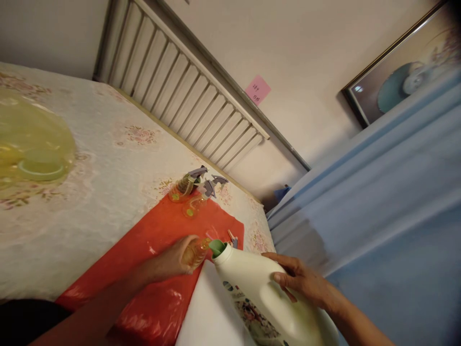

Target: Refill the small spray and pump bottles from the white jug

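Observation:
My left hand (184, 253) is wrapped round a small clear bottle (196, 253) with amber liquid inside, its neck pointing up to the right. My right hand (300, 278) grips a large cream detergent jug (252, 274) by its handle. The jug is tilted, and its green pouring spout (217, 247) meets or nearly meets the bottle's mouth; I cannot tell whether they touch. A red plastic sheet (154, 245) lies beneath the left hand. Just behind the spout is a loose spray trigger head (233, 239), partly hidden by the jug.
Clear spray bottles (194, 205) with grey triggers stand at the far end of the red sheet. A yellowish transparent basin or bag (46, 139) sits at left on the floral tablecloth (108, 206). A white radiator (180, 81) runs behind; a blue curtain or cover (389, 202) hangs at right.

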### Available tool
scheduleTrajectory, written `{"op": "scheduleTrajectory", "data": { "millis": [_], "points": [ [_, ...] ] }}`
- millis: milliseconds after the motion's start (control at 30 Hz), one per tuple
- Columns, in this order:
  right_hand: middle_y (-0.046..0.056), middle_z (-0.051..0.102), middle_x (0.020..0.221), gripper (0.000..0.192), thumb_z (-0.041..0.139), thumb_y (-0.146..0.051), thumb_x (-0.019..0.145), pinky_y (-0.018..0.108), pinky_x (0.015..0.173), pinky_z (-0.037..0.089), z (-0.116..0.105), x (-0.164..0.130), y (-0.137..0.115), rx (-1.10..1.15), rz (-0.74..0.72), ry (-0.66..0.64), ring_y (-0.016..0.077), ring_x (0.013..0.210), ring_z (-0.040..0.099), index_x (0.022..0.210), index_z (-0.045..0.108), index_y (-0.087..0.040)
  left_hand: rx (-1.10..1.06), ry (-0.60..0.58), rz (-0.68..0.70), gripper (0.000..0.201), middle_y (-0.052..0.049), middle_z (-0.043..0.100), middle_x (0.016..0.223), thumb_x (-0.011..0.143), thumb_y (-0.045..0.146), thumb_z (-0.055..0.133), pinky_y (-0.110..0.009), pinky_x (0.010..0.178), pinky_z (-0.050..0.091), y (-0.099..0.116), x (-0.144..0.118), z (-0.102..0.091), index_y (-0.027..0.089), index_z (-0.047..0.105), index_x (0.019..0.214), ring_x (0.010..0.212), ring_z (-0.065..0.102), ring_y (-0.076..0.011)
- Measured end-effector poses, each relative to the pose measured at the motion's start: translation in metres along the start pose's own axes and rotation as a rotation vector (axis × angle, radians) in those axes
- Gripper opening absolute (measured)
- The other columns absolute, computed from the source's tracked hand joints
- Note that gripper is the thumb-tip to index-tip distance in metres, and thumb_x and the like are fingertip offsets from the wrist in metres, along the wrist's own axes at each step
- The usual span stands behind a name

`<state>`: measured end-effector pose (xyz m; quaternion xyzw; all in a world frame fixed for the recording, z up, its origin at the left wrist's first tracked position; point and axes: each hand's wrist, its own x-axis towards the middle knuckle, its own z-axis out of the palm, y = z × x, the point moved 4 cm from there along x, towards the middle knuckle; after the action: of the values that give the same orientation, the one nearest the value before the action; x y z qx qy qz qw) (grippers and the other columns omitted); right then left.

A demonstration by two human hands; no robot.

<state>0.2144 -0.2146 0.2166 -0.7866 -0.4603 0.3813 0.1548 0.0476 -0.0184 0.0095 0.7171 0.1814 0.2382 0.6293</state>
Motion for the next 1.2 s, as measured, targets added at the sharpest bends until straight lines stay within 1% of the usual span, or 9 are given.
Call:
{"op": "scheduleTrajectory", "data": {
  "millis": [133,233,400,500,667,733,900,1067,1200],
  "points": [
    [-0.003,0.051,0.070,0.068,0.064,-0.061,0.082,0.018,0.042,0.036,0.000,0.000,-0.001,0.016,-0.019,-0.010,0.0062,0.049,0.040,0.132,0.058,-0.016,0.041,0.029,0.000,0.059,-0.007,0.064,0.131,0.063,0.028,0.069,-0.036,0.097,0.051,-0.003,0.000,0.000,0.026,0.053,0.121,0.120,0.060,-0.0302],
    [-0.003,0.051,0.068,0.064,0.064,-0.060,0.083,0.018,0.043,0.035,0.000,-0.001,-0.004,0.003,-0.030,-0.017,0.0059,0.049,0.040,0.130,0.060,-0.017,0.034,0.032,0.009,0.061,-0.007,0.064,0.131,0.063,0.027,0.068,-0.037,0.100,0.049,-0.006,0.001,0.000,0.026,0.052,0.122,0.121,0.059,-0.0297],
    [-0.003,0.051,0.068,0.064,0.063,-0.060,0.084,0.019,0.043,0.035,0.000,-0.002,-0.005,-0.004,-0.018,-0.011,0.0062,0.049,0.040,0.131,0.059,-0.017,0.020,-0.003,-0.002,0.065,-0.006,0.064,0.131,0.060,0.026,0.070,-0.037,0.099,0.050,-0.010,0.003,0.000,0.028,0.051,0.123,0.121,0.059,-0.0302],
    [-0.004,0.050,0.066,0.066,0.063,-0.060,0.084,0.018,0.043,0.034,0.000,-0.002,-0.004,-0.009,-0.009,-0.006,0.0059,0.049,0.040,0.132,0.058,-0.016,0.032,-0.008,0.006,0.063,-0.006,0.064,0.131,0.062,0.025,0.068,-0.037,0.099,0.049,-0.011,0.003,-0.001,0.028,0.051,0.123,0.121,0.059,-0.0300],
    [-0.004,0.049,0.066,0.070,0.063,-0.063,0.082,0.018,0.043,0.035,-0.001,-0.001,-0.003,-0.024,-0.009,-0.005,0.0062,0.049,0.039,0.133,0.057,-0.015,0.004,-0.035,0.004,0.066,-0.006,0.065,0.128,0.061,0.024,0.068,-0.036,0.094,0.052,-0.010,0.002,0.000,0.027,0.049,0.125,0.118,0.061,-0.0306],
    [-0.004,0.049,0.066,0.068,0.063,-0.062,0.083,0.018,0.043,0.035,-0.001,0.000,-0.003,-0.016,-0.012,-0.009,0.0060,0.049,0.039,0.132,0.058,-0.015,-0.004,-0.035,-0.005,0.066,-0.007,0.065,0.129,0.062,0.024,0.067,-0.036,0.095,0.051,-0.011,0.002,0.000,0.027,0.049,0.125,0.118,0.062,-0.0299],
    [-0.003,0.051,0.067,0.062,0.063,-0.059,0.085,0.018,0.043,0.035,0.000,-0.001,-0.003,-0.011,-0.030,-0.021,0.0056,0.048,0.039,0.130,0.060,-0.018,0.029,-0.038,-0.019,0.072,-0.009,0.060,0.136,0.061,0.023,0.067,-0.037,0.100,0.049,-0.014,0.002,0.000,0.026,0.046,0.129,0.126,0.056,-0.0304],
    [-0.004,0.051,0.067,0.061,0.063,-0.060,0.084,0.018,0.042,0.034,0.000,-0.001,-0.006,-0.009,-0.033,-0.021,0.0055,0.048,0.039,0.129,0.060,-0.019,0.027,-0.044,0.011,0.069,-0.007,0.061,0.135,0.063,0.025,0.068,-0.037,0.102,0.047,-0.015,0.002,0.001,0.027,0.047,0.129,0.125,0.057,-0.0291],
    [-0.003,0.054,0.069,0.061,0.062,-0.060,0.085,0.018,0.042,0.034,0.000,0.000,-0.006,-0.037,-0.032,-0.022,0.0056,0.047,0.040,0.129,0.060,-0.019,0.003,-0.041,0.001,0.066,-0.007,0.062,0.134,0.064,0.028,0.068,-0.034,0.099,0.049,-0.011,0.002,0.000,0.027,0.048,0.127,0.122,0.059,-0.0290]
  ]
}}
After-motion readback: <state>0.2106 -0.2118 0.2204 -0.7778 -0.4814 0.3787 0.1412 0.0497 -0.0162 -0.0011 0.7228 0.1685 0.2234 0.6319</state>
